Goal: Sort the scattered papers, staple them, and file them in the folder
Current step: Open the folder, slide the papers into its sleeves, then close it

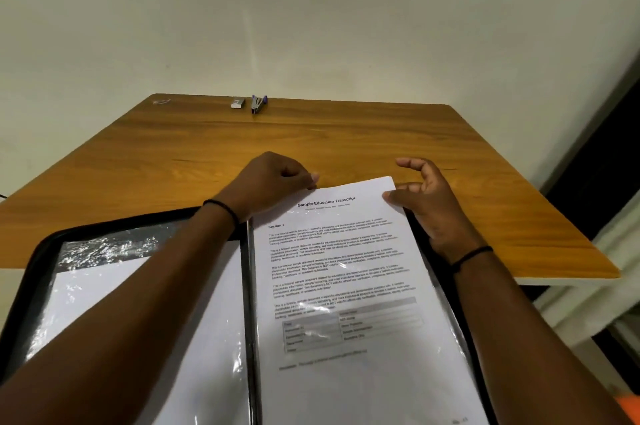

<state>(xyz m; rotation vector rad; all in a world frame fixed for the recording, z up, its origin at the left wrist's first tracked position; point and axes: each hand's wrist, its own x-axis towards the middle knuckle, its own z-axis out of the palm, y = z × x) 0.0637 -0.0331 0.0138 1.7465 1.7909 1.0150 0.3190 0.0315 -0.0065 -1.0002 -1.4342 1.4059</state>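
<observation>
I've got the wooden bench point(346, 140) filling the view, black folder point(45, 244) lying open on its near edge. The papers point(346, 269) lie in the right-hand clear sleeve, long axis running away from me, heading "Sample Education Transcript" at the far end. Left hand point(273, 182) pinches the far left corner, fingers curled. Right hand point(426, 196) sits at the far right corner, fingers loose, thumb on the page. Purple stapler point(258, 103) stands well apart at the far edge.
</observation>
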